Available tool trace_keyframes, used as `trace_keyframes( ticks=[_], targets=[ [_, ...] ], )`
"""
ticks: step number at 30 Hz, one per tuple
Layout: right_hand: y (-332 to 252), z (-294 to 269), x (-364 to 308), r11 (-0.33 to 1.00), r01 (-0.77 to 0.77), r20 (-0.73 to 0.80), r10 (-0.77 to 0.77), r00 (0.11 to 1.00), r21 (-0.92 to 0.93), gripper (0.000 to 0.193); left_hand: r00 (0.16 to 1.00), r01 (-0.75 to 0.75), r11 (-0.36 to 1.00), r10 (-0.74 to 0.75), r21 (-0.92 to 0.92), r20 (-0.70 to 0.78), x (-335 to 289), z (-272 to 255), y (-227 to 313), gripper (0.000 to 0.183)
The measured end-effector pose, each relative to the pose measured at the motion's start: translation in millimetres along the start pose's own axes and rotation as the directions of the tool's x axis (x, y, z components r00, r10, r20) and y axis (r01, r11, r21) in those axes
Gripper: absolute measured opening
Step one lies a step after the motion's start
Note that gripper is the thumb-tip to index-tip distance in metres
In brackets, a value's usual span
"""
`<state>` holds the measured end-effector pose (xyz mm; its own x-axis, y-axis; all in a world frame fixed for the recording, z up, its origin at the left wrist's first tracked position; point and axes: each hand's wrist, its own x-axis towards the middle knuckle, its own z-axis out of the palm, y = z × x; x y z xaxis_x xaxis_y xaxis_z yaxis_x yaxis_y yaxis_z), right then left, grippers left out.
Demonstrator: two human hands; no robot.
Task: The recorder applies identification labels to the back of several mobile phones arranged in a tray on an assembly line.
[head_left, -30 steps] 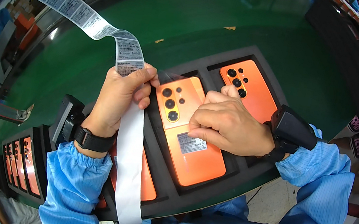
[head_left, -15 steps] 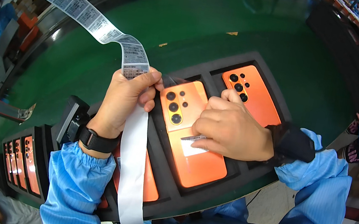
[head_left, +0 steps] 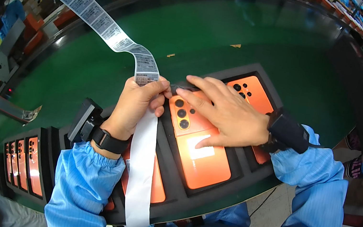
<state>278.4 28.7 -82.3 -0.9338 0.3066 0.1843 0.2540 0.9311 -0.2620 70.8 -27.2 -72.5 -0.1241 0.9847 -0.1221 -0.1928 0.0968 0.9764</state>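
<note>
Pinching the label strip (head_left: 142,165) in the curled left hand (head_left: 146,95), maybe to keep it steady, and holding the right hand (head_left: 239,119) wide open (gripping nothing) over the orange phone (head_left: 201,168) underneath

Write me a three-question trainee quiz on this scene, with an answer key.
1. Which hand grips the label strip?
2. Fill in: the orange smartphone under the right hand sits in a black ____.
3. True or false: the right hand is clenched into a fist.

Key: 1. the left hand; 2. tray; 3. false, its fingers are spread.
</note>
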Motion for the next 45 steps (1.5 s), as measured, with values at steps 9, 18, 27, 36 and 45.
trace_keyframes(
  ticks=[9,18,27,36,45],
  targets=[
    [12.2,-16.1,-8.0,0.929,0.02,-0.422,0.15,0.894,0.37,0.061,0.943,0.069,0.992,-0.1,0.105,0.318,-12.9,-11.5,8.3,0.038],
    [-69.5,-31.0,-12.9,0.969,0.184,-0.554,-0.064,0.83,0.164,0.042,0.883,0.204,0.979,-0.186,0.005,0.431,-99.8,25.7,30.3,0.025],
    [-83.7,-20.1,-10.1,0.912,0.305,-0.603,-0.083,0.793,0.276,0.026,0.98,0.173,0.881,-0.111,-0.44,0.163,-127.0,45.7,21.5,0.037],
    [-93.6,-15.2,-19.8,0.946,0.095,-0.72,-0.298,0.627,-0.309,0.021,0.964,0.262,0.799,-0.246,-0.542,0.103,-118.1,52.8,21.9,0.039],
    [-82.5,-10.7,-37.7,0.915,-0.078,-0.768,-0.284,0.575,-0.397,0.023,0.966,0.252,0.828,-0.179,-0.502,0.189,-99.4,75.2,31.2,0.039]
  ],
)
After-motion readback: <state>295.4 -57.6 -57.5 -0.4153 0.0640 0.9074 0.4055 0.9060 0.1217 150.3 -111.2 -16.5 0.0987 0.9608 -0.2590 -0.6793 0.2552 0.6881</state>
